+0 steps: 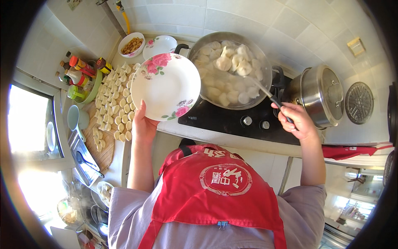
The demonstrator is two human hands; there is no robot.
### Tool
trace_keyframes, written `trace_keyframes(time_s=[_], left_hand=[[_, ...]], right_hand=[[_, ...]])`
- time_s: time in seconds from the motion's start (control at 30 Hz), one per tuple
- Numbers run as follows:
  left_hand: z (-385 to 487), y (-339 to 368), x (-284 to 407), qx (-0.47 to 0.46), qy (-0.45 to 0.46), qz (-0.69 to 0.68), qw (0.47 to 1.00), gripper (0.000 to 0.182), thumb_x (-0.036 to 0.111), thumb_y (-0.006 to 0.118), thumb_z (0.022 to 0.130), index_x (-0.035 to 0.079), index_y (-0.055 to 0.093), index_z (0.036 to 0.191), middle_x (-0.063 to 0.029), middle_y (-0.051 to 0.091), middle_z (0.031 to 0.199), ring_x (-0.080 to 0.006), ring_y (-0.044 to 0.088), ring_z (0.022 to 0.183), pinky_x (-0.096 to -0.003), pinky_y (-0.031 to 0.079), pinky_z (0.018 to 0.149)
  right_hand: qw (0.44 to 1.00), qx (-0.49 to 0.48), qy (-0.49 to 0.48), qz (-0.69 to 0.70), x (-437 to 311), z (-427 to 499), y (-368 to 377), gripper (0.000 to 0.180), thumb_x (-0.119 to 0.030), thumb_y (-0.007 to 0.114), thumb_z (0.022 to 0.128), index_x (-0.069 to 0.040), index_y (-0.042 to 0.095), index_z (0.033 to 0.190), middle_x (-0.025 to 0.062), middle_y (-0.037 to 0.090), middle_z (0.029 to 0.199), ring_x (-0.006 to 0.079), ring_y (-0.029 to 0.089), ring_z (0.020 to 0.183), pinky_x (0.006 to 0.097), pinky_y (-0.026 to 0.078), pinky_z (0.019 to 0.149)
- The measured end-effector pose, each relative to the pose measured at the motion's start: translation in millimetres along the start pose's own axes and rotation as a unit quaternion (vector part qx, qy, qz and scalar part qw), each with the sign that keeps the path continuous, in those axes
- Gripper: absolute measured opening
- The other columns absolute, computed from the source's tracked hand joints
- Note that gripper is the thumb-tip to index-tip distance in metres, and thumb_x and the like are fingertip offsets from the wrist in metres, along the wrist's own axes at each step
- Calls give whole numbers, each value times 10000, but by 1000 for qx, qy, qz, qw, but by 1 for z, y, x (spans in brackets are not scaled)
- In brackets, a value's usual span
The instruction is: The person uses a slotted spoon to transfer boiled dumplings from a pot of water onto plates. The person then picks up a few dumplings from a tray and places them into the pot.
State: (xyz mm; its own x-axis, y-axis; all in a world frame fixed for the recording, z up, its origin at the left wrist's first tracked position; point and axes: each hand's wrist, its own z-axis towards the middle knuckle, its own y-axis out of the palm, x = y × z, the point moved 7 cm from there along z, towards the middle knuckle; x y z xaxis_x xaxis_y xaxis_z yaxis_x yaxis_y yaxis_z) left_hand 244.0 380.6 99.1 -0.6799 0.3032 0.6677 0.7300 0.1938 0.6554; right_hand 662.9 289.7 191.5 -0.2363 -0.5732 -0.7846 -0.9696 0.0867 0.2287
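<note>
My left hand (145, 123) grips the near rim of a white floral plate (168, 87), which holds no food and is held up left of the pot. My right hand (293, 119) is closed around the black handle of a metal cooking utensil (269, 95). Its far end is among the dumplings (244, 67) in the wide metal pot (269, 74); its head is hidden. Several dumplings are heaped near the pot's middle, others lie in cloudy water. The pot stands on a black gas stove (217, 119).
At left, a round wooden board (107, 155) carries rows of uncooked dumplings (108, 93). Behind stand a bowl of brown food pieces (132, 46), a second floral plate (160, 45) and sauce bottles (82, 65). A lidded steel pot (320, 96) stands right of the stove.
</note>
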Motion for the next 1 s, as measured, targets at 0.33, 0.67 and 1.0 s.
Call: trace_keyframes(time_s=[0.33,0.67,1.0], left_hand=[[12,43,-26,-81,-23,47,995,476,340,418,988,16,372,1334,-113,541,1257,-242,585,1100,-397,518,905],[22,116,-75,-168,-65,32,983,544,378,432,978,100,262,1414,-112,372,1411,-284,395,1278,-485,363,1030],[25,121,-89,-249,-58,-37,966,555,444,387,974,121,246,1404,-74,416,1373,-220,486,1217,-413,471,959]], right_hand=[[999,49,15,-15,1,-2,-9,238,-156,502,942,-17,604,1106,13,535,644,35,362,420,176,260,376],[997,29,-30,-62,-18,-44,27,298,-128,493,928,21,550,1179,36,513,665,47,351,414,185,270,365],[956,111,-95,-253,-2,-49,63,388,-109,539,922,-28,494,1298,-12,498,641,44,414,453,189,329,418]])
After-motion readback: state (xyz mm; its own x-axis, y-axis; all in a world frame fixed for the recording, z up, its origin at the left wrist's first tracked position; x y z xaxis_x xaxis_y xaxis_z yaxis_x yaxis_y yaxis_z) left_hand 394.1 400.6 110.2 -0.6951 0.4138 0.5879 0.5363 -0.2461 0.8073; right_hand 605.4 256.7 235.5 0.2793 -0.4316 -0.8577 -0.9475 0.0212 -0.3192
